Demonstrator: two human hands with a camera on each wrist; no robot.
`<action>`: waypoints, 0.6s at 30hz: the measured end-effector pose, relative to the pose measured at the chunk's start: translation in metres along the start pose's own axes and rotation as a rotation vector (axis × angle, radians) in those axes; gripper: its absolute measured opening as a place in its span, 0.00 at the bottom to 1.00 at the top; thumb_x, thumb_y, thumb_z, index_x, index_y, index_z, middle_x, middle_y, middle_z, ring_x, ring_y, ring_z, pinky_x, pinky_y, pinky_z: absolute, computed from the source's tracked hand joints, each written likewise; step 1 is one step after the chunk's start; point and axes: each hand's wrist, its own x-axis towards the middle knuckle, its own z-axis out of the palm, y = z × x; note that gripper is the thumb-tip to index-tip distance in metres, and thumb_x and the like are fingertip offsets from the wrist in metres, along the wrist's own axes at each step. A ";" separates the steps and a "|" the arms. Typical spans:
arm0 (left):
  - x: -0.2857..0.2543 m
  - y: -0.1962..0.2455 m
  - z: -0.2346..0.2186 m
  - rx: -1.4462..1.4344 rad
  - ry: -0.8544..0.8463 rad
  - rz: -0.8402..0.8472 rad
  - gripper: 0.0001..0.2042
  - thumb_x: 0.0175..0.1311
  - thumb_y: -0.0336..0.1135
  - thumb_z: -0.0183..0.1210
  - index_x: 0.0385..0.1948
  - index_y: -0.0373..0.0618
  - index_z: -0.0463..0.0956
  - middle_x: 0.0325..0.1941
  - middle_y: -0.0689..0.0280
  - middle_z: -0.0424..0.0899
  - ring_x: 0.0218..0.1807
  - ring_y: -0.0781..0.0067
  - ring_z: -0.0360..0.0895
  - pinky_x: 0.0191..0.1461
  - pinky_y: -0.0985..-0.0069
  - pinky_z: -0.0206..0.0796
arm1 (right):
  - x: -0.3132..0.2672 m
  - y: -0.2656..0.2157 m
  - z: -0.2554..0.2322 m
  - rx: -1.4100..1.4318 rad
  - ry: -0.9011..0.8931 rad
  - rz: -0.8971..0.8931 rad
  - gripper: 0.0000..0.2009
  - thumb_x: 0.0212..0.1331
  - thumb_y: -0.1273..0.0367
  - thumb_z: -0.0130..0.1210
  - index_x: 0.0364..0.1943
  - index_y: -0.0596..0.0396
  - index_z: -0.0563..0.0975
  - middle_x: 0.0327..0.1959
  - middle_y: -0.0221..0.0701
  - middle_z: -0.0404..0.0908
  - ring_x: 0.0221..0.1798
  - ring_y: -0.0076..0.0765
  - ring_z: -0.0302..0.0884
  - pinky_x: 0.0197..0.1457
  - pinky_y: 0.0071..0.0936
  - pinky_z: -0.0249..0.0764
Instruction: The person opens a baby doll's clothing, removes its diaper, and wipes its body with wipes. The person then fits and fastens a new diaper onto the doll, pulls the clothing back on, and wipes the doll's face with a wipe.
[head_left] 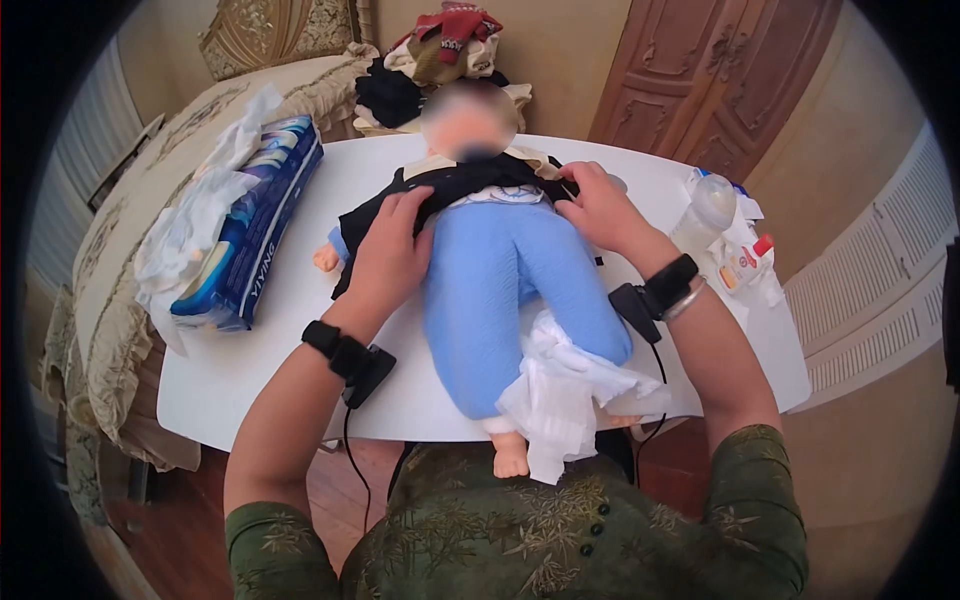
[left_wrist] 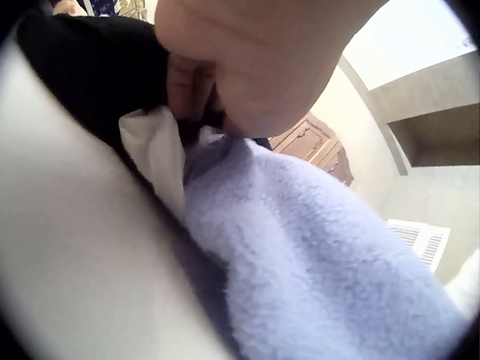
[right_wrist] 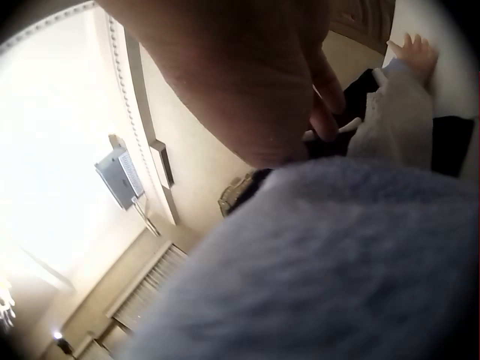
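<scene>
A baby doll lies on its back, head away from me, in blue fleece trousers [head_left: 475,260] and a black top [head_left: 465,180]. A white patterned band [head_left: 497,195] shows between top and trousers. My left hand [head_left: 390,245] grips the top's lower edge at the doll's waist, on the left. On the right, my right hand [head_left: 610,210] pinches the same edge, its thumb close to the trouser waist. Curled fingers [left_wrist: 191,86] at the dark cloth show in the left wrist view. In the right wrist view, fingertips [right_wrist: 324,124] bend into the cloth, partly hidden.
A crumpled white diaper [head_left: 570,400] lies over the doll's lower legs at the near edge of the white table [head_left: 240,390]. A blue diaper pack [head_left: 265,240] stands left with loose diapers on it. A baby bottle [head_left: 708,205] and a red-capped bottle [head_left: 745,265] are at right.
</scene>
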 end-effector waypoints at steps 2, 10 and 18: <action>0.009 -0.003 0.002 0.077 0.051 0.075 0.22 0.55 0.23 0.54 0.55 0.44 0.66 0.59 0.53 0.68 0.57 0.53 0.71 0.57 0.66 0.67 | 0.004 0.002 0.004 -0.113 -0.066 0.021 0.14 0.56 0.65 0.55 0.44 0.59 0.75 0.45 0.43 0.78 0.47 0.43 0.75 0.50 0.32 0.70; 0.018 -0.043 0.004 0.385 -0.005 0.204 0.25 0.53 0.23 0.55 0.57 0.45 0.65 0.63 0.50 0.61 0.62 0.48 0.64 0.62 0.63 0.62 | 0.033 0.020 -0.004 -0.121 -0.059 0.202 0.10 0.57 0.66 0.52 0.41 0.53 0.77 0.38 0.43 0.80 0.44 0.54 0.76 0.48 0.42 0.72; 0.010 -0.052 0.004 0.788 -0.101 0.240 0.31 0.55 0.31 0.56 0.64 0.43 0.57 0.67 0.55 0.59 0.67 0.56 0.59 0.63 0.63 0.56 | 0.028 0.023 0.022 -0.278 -0.137 0.271 0.16 0.56 0.64 0.55 0.45 0.57 0.73 0.45 0.46 0.75 0.47 0.53 0.75 0.50 0.39 0.72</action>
